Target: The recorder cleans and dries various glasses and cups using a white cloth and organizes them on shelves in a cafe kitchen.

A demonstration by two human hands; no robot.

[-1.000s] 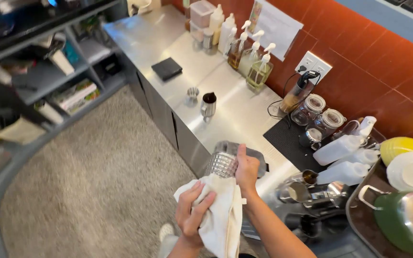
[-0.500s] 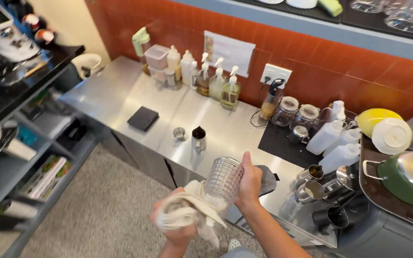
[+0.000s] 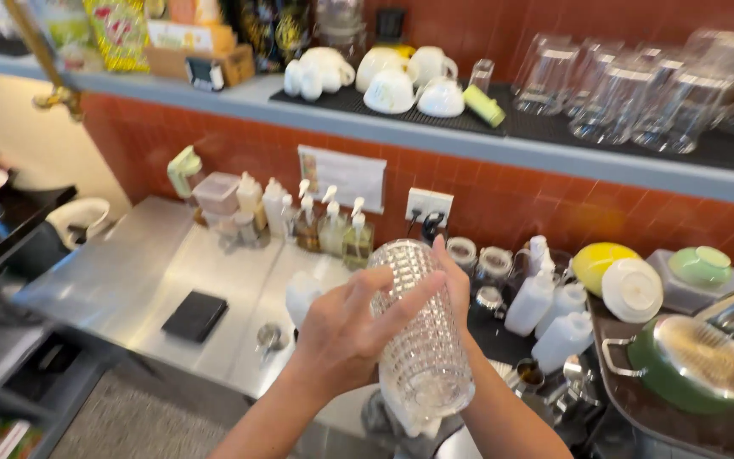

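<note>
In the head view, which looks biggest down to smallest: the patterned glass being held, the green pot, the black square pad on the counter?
1. Patterned glass, though it is nearest the camera, which inflates it.
2. Green pot.
3. Black square pad, clearly smallest.

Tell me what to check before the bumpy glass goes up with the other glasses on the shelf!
1. Both hands on the glass: left hand spread across the textured glass, right hand behind it. Ok.
2. Glass whole, no cracks: cannot tell, pattern hides it.
3. Glass dry: cannot tell.
4. Cloth out of the way: white cloth hangs under the glass. Not ok.
5. Room on the shelf: clear glasses crowd the mat; free spot cannot tell.
</note>
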